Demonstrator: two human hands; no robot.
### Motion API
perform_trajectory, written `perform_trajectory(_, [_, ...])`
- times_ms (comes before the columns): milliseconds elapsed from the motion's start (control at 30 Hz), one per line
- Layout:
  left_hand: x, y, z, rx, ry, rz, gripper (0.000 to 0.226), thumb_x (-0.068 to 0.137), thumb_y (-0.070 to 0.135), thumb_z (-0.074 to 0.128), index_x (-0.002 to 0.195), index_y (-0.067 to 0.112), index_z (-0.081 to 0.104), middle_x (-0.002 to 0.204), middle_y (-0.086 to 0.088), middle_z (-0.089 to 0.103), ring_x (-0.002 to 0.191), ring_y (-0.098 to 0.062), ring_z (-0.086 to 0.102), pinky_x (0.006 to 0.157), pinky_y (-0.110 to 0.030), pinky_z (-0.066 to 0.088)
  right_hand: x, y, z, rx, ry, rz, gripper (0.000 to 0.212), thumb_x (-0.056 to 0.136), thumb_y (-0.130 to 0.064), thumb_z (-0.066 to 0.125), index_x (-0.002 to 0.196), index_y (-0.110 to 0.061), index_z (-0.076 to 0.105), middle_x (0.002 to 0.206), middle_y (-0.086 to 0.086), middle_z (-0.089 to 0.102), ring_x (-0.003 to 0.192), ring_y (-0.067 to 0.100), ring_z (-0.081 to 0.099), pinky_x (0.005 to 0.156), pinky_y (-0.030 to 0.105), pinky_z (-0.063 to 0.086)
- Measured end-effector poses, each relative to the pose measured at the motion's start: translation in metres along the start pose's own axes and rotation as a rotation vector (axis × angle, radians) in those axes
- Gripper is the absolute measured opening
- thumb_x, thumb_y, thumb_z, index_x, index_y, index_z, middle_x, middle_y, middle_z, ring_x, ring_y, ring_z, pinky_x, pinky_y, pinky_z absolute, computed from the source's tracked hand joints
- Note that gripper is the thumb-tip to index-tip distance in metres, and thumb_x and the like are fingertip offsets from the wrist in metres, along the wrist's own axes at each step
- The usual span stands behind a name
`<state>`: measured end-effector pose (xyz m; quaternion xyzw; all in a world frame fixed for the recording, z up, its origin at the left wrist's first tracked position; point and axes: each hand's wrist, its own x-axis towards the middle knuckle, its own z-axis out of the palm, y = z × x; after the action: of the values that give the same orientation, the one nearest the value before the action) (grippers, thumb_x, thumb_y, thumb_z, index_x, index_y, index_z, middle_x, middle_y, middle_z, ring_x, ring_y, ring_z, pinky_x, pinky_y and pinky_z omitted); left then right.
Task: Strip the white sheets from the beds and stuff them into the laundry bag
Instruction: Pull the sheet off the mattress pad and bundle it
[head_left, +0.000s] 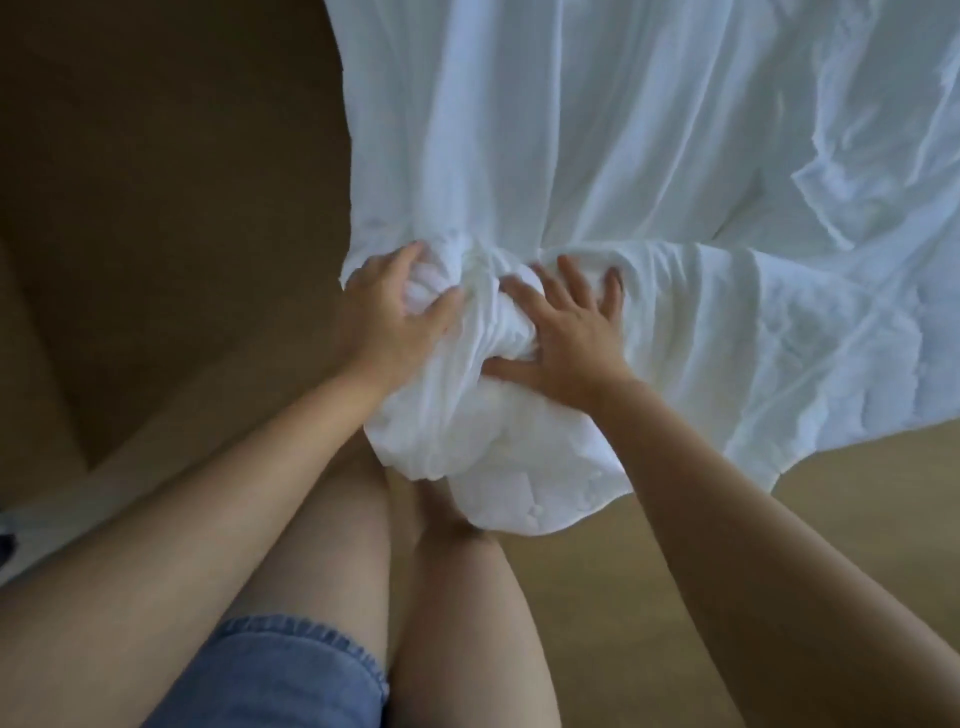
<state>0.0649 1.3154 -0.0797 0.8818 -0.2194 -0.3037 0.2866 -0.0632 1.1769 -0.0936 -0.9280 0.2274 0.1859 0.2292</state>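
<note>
A large white sheet (649, 156) spreads from the top of the head view down to a bunched wad (483, 415) in front of my legs. My left hand (387, 317) grips the gathered cloth at the sheet's left edge, fingers curled into the folds. My right hand (569, 338) lies on the wad just to the right, fingers spread and pressing into the fabric, thumb along its lower side. No laundry bag is in view.
Brown wooden floor (156, 208) lies to the left and below right of the sheet. My bare legs and denim shorts (280, 675) fill the lower middle. A pale strip (62, 509) runs along the lower left.
</note>
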Motion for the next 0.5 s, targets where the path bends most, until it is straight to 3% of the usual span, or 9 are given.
perform_trajectory(67, [-0.031, -0.004, 0.013, 0.394, 0.029, 0.355, 0.102, 0.062, 0.073, 0.054, 0.141, 0.012, 0.04, 0.142, -0.018, 0.043, 0.132, -0.039, 0.039, 0.103, -0.055, 0.035, 0.016, 0.005, -0.002, 0.071, -0.03, 0.015, 0.086, 0.071, -0.078, 0.051, 0.143, -0.034, 0.033, 0.151, -0.003, 0.035, 0.146, 0.025, 0.012, 0.111, 0.055, -0.009])
perform_trajectory(100, [-0.044, -0.006, 0.02, 0.589, -0.017, 0.423, 0.118, 0.052, 0.078, 0.057, 0.147, 0.015, 0.028, 0.148, -0.022, 0.032, 0.136, -0.044, 0.028, 0.103, -0.065, 0.028, 0.021, 0.007, -0.004, 0.096, -0.046, 0.006, 0.084, 0.071, -0.076, 0.05, 0.142, -0.034, 0.034, 0.149, -0.004, 0.037, 0.145, 0.024, 0.014, 0.111, 0.055, -0.008])
perform_trajectory(167, [-0.047, -0.01, 0.035, 0.827, -0.174, 0.386, 0.139, 0.043, 0.078, 0.069, 0.15, 0.024, -0.003, 0.154, -0.02, 0.006, 0.141, -0.044, 0.006, 0.101, -0.073, 0.016, 0.028, 0.01, -0.009, 0.124, -0.066, 0.007, 0.075, 0.077, -0.066, 0.055, 0.141, -0.032, 0.036, 0.148, -0.001, 0.036, 0.143, 0.024, 0.017, 0.111, 0.055, -0.004])
perform_trajectory(233, [-0.027, -0.007, 0.042, 0.875, -0.237, 0.318, 0.135, 0.058, 0.075, 0.068, 0.139, 0.033, -0.032, 0.152, -0.019, -0.015, 0.141, -0.043, -0.012, 0.102, -0.075, 0.01, 0.03, 0.01, -0.014, 0.154, -0.041, 0.058, 0.07, 0.083, -0.054, 0.059, 0.144, -0.032, 0.034, 0.153, 0.007, 0.024, 0.142, 0.028, 0.018, 0.114, 0.053, 0.002])
perform_trajectory(267, [-0.015, -0.004, 0.041, 0.86, -0.26, 0.289, 0.129, 0.066, 0.074, 0.064, 0.134, 0.035, -0.039, 0.152, -0.019, -0.017, 0.142, -0.041, -0.015, 0.103, -0.074, 0.009, 0.028, 0.008, -0.017, 0.185, 0.003, 0.09, 0.07, 0.085, -0.051, 0.058, 0.146, -0.031, 0.031, 0.155, 0.011, 0.018, 0.142, 0.031, 0.016, 0.116, 0.052, 0.008])
perform_trajectory(367, [0.016, 0.004, 0.031, 0.806, -0.243, 0.27, 0.119, 0.07, 0.075, 0.057, 0.14, 0.037, -0.031, 0.152, -0.016, 0.017, 0.142, -0.033, 0.011, 0.105, -0.066, 0.017, 0.009, 0.0, -0.022, 0.153, 0.205, -0.003, 0.077, 0.085, -0.054, 0.049, 0.149, -0.02, 0.023, 0.153, 0.02, 0.02, 0.14, 0.035, 0.014, 0.115, 0.053, 0.02])
perform_trajectory(433, [0.03, 0.007, 0.022, 0.757, -0.256, 0.279, 0.115, 0.07, 0.069, 0.06, 0.147, 0.036, -0.019, 0.141, -0.011, 0.038, 0.132, -0.029, 0.029, 0.103, -0.058, 0.022, -0.013, -0.009, -0.008, -0.093, 0.24, -0.143, 0.097, 0.071, -0.064, 0.055, 0.147, -0.015, 0.02, 0.15, 0.023, 0.026, 0.138, 0.037, 0.018, 0.11, 0.057, 0.019])
perform_trajectory(500, [0.045, 0.013, 0.01, 0.771, -0.299, 0.288, 0.112, 0.069, 0.06, 0.065, 0.15, 0.037, -0.009, 0.133, -0.007, 0.047, 0.127, -0.028, 0.037, 0.101, -0.053, 0.025, -0.026, -0.016, 0.013, -0.364, 0.195, -0.198, 0.12, 0.056, -0.063, 0.072, 0.149, -0.015, 0.013, 0.149, 0.022, 0.021, 0.137, 0.039, 0.019, 0.106, 0.063, 0.016])
